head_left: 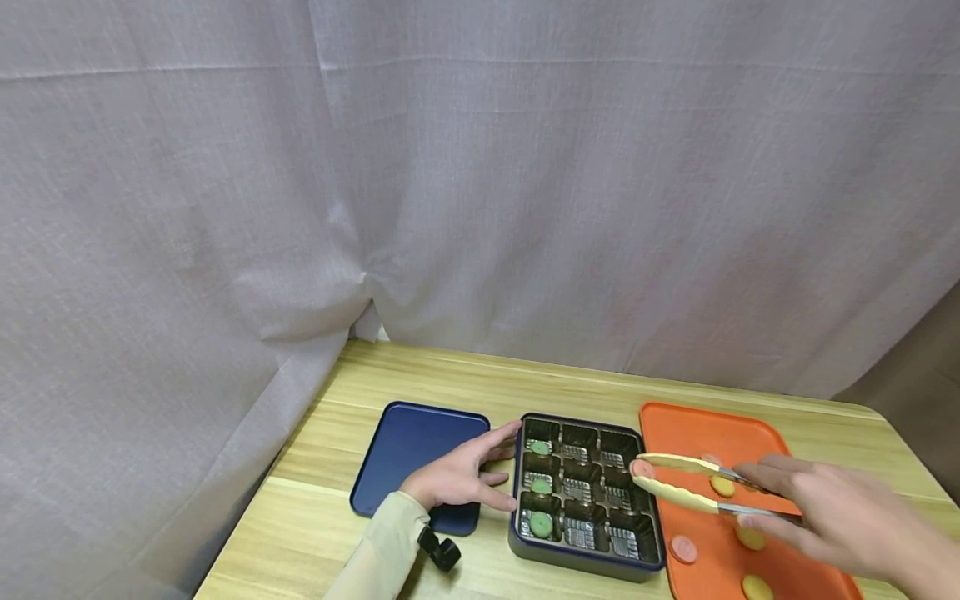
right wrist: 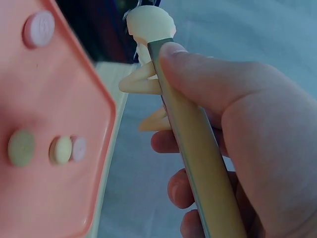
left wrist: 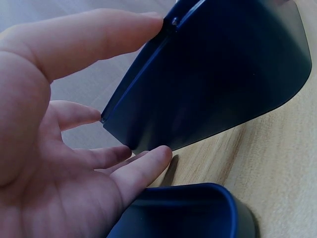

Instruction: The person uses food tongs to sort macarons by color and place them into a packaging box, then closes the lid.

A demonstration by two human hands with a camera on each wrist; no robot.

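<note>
We find the right hand [head_left: 840,510] gripping yellow-tipped metal tongs [head_left: 678,495], which pinch a round pink disc [head_left: 642,468] at the right rim of a dark-blue nine-compartment box [head_left: 592,562]. The left hand [head_left: 461,475], fingers spread, touches its left side; round green discs [head_left: 540,524] occupy the left column.

Nine discs [head_left: 540,524] could be counted, three to a colour.
There were three green discs [head_left: 541,486], three yellow discs [head_left: 750,538] and three pink discs [head_left: 683,549]; one box [head_left: 585,562] with nine compartments [head_left: 578,490], one lid [head_left: 412,454], one tray [head_left: 697,425], one pair of tongs [head_left: 686,497], one left hand [head_left: 468,475], one right hand [head_left: 836,508] and one table [head_left: 285,517].
</note>
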